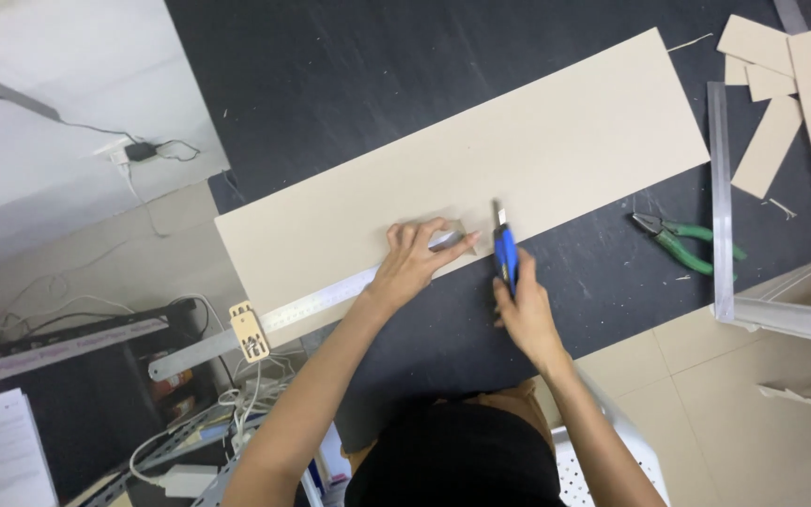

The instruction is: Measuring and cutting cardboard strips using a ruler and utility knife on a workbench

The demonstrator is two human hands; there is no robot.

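Nearest the camera, the person's two forearms reach out over the dark tabletop (349, 84). The right hand (521, 314) is closed in a fist-like grip around a blue utility knife (505, 255), held steeply so its short blade meets the near edge of a long beige cardboard sheet (518, 155). The left hand (413, 263) lies flat with fingers spread, pressing down on a metal ruler (321, 300); that pressure looks meant to keep the straightedge from slipping while the blade runs beside it. The ruler lies along the sheet's near edge, and its far end sticks out past the tabletop, where a small tan tag (248, 331) hangs.

The cardboard sheet lies diagonally across the middle of the tabletop, flat, with the knife tip close to the fingertips of the pressing hand.

Further right, green-handled pliers (682, 241) rest on the tabletop, apart from the sheet. Beside them a second long metal straightedge (721, 197) lies nearly upright in view. Beyond it, at the far right corner, several cardboard offcuts (772, 94) are scattered, set aside from the working area.
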